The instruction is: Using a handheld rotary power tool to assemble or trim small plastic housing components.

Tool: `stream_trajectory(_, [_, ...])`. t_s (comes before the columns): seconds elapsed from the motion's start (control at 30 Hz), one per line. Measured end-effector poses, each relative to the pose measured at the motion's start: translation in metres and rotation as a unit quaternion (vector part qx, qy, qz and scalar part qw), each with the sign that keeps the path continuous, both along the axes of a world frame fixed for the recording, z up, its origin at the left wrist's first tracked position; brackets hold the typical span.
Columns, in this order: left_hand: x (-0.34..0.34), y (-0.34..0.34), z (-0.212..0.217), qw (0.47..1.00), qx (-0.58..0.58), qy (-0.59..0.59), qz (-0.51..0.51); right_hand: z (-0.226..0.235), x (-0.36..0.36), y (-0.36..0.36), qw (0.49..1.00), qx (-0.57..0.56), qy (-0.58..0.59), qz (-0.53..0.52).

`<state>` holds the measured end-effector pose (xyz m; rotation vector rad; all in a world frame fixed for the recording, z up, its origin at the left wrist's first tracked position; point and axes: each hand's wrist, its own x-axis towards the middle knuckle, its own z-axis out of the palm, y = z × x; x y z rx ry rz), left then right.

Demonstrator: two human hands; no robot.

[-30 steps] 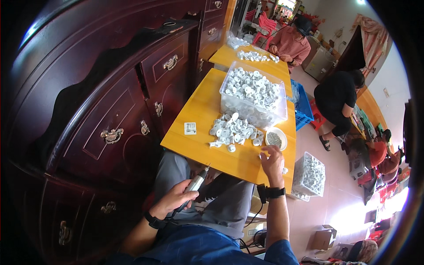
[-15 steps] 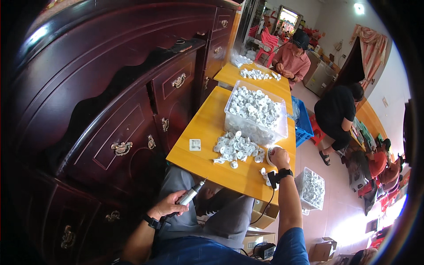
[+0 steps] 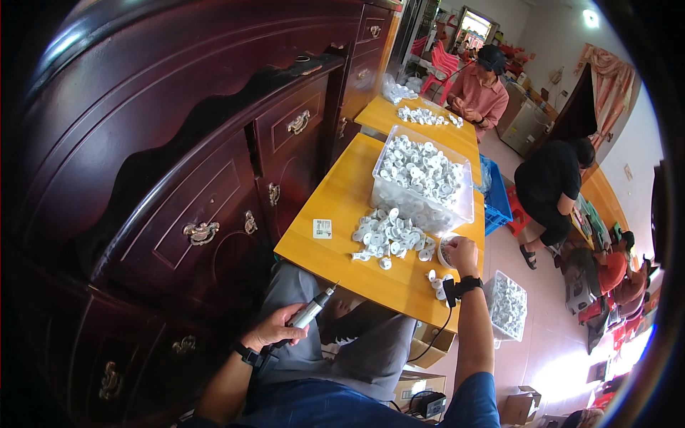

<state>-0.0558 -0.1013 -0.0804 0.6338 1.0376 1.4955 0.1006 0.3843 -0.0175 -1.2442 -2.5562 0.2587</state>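
My left hand (image 3: pixel 277 329) is closed around a slim grey electric screwdriver (image 3: pixel 311 311), its bit pointing up and away above my lap. At the table's right edge, my right hand (image 3: pixel 464 255) reaches down into a small white bowl (image 3: pixel 443 251), fingers curled together. Whatever they pinch is too small to make out. Left of the bowl lies a heap of round white plastic parts (image 3: pixel 389 235). Several more white parts (image 3: pixel 437 284) lie near my right wrist. Behind the heap stands a clear plastic bin (image 3: pixel 410 207) full of the same parts.
The yellow wooden table (image 3: pixel 303 246) carries a square white label (image 3: pixel 322 228). A dark wooden cabinet (image 3: pixel 178 185) runs along the left. To the right are a blue crate (image 3: pixel 498 214) and another filled bin (image 3: pixel 506 307) on the floor. A person (image 3: pixel 481 93) works at the far table.
The view has shifted slightly, so the scene sits a little further right. My right hand stays at the bowl, and my left hand keeps its grip on the screwdriver.
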Motion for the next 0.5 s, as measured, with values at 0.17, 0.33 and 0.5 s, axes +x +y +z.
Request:
stream_trajectory(0.17, [0.001, 0.001, 0.000, 1.000, -0.006, 0.009, 0.001, -0.004, 0.009, 0.007, 0.998, 0.030, 0.029, 0.039])
stream_trajectory(0.33, [0.000, -0.004, 0.001, 1.000, -0.008, 0.009, 0.010, 0.026, -0.007, -0.034, 0.933, -0.215, 0.289, 0.007])
stream_trajectory(0.5, [-0.002, -0.002, -0.006, 1.000, 0.005, 0.007, -0.002, 0.029, -0.024, -0.114, 0.814, -0.411, 0.392, 0.124])
